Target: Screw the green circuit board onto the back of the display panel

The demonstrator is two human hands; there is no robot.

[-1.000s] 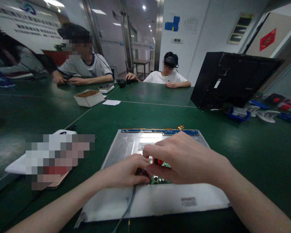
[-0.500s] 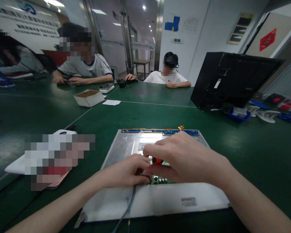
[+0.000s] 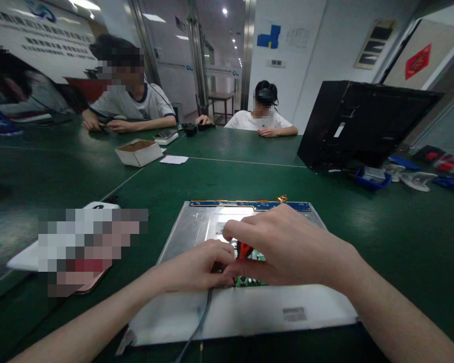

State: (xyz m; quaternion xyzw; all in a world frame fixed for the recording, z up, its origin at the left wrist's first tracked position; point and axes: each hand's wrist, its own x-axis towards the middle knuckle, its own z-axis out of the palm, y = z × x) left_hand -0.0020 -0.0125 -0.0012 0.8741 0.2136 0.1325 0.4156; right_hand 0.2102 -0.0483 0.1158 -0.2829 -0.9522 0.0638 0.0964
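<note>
A silver metal panel (image 3: 181,237) with a blue circuit strip (image 3: 227,204) along its far edge lies in front of me. On its middle is a green circuit board (image 3: 255,257), partly covered by my hands. My right hand (image 3: 283,247) arches over the board, its fingers curled around a red and black tool (image 3: 244,250) whose tip is hidden. My left hand (image 3: 202,264) rests on the panel beside it, fingers pinched together at the board's left edge. Dark cables (image 3: 205,317) run from under my left hand toward the near edge. What the left fingers pinch is hidden.
Phones (image 3: 26,257) lie on the green table (image 3: 249,176) at left. A white box (image 3: 139,154) and paper (image 3: 174,160) are farther back. A black monitor (image 3: 366,126) and blue tray (image 3: 373,179) stand at right. People sit across the table.
The red and black tool has turned slightly between my right fingers, showing more red. Both hands otherwise stay in nearly the same place.
</note>
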